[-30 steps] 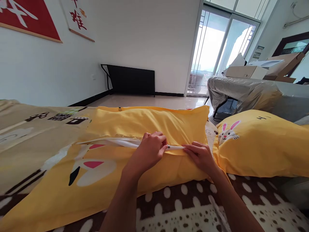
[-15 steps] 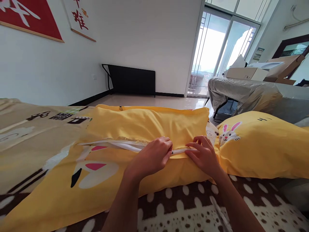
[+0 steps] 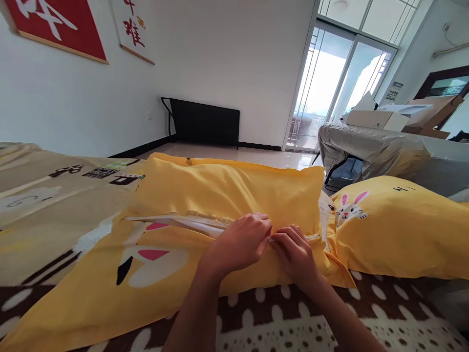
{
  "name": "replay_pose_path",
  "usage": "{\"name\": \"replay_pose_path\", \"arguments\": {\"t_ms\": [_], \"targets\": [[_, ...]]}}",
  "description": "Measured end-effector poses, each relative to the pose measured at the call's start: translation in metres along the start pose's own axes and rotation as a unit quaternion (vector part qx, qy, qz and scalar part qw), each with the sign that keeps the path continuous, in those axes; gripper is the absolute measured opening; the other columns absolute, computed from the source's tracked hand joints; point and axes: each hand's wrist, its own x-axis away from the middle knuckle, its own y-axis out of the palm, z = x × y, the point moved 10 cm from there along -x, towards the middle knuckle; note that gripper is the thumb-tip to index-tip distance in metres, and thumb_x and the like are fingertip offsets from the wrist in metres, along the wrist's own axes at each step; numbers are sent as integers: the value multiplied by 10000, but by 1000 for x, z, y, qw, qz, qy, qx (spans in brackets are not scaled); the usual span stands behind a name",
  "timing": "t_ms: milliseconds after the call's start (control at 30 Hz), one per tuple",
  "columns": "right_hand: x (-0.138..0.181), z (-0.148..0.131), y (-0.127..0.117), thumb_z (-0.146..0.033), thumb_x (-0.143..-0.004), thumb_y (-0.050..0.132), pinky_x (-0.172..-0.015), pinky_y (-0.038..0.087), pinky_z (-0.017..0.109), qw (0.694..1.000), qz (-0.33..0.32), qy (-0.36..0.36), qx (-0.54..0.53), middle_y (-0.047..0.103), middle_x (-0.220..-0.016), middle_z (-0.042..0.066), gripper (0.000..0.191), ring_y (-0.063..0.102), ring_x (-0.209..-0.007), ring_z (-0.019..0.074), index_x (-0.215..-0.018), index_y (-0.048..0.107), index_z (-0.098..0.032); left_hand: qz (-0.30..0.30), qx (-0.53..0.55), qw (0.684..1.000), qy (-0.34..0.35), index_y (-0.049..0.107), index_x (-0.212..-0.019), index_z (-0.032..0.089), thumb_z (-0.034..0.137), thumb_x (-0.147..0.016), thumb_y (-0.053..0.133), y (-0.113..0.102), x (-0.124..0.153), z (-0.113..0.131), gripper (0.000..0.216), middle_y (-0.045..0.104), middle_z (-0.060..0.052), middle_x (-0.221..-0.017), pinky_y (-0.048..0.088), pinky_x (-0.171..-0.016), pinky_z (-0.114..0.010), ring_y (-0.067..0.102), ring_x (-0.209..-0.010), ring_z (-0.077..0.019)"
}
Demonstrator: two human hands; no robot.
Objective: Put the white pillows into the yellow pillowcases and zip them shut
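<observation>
Left hand (image 3: 239, 243) on pillowcase (image 3: 227, 188), open edge (image 3: 194, 223) leftward

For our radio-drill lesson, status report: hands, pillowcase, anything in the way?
Left hand and right hand close together, pinching seam. Yellow pillowcase part-open, gap left of hands. Nothing seen blocking.

I'm seeing yellow on the pillowcase (image 3: 227, 186), yellow with a white-and-pink rabbit (image 3: 350, 211) on the pillow (image 3: 399, 234) beside it, white-spotted brown on the blanket (image 3: 276, 304) beneath it.
</observation>
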Motion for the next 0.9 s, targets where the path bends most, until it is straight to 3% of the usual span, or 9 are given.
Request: {"name": "replay_pose_path", "arguments": {"t_ms": [100,233,367,500,633,900], "targets": [[2,7,5,-124,-911,436,-696,463,293,999,-15,28,-37,580,-839,52,170,526,-778,162,-919,588,-199,-7,-53,998,-19,519,-725,166,80,-832,393,-2,-6,2,187,572,-42,-796,412,-658,-289,531,-735,-171],[4,11,9,-131,-900,402,-643,455,273,994,-34,55,-88,534,-810,42,172,516,-738,153,-864,558,-194,-41,-144,989,12,563,-760,164,16,-760,443,5,-12,15,190,599,-68,-809,426,-697,-324,577,-791,-215],[4,8,11,-178,-883,472,-656,469,283,992,-54,54,-97,546,-809,41,118,531,-743,158,-950,567,-195,-35,-136,990,0,555,-815,182,51,-804,438,10,1,7,176,627,-53,-798,417,-632,-308,598,-724,-211],[6,-1,9,-199,-911,478,-663,491,274,997,-42,16,-66,577,-820,46,184,555,-732,147,-1034,615,-207,-2,-78,996,-41,530,-803,190,138,-897,382,15,20,-6,183,641,-34,-789,409,-634,-291,593,-700,-187],[6,-5,9,-176,-918,467,-663,497,274,999,-32,-6,-41,586,-807,46,204,560,-720,144,-1018,641,-211,79,-99,991,-49,532,-771,187,130,-917,351,15,29,-7,239,629,-35,-774,390,-692,-325,554,-728,-192],[6,-3,2,-160,-893,494,-611,476,252,997,-1,32,-76,573,-760,35,140,555,-668,129,-898,630,-190,159,-130,978,-22,537,-778,182,107,-889,397,9,36,1,193,582,-43,-783,340,-704,-353,485,-762,-203]]}}
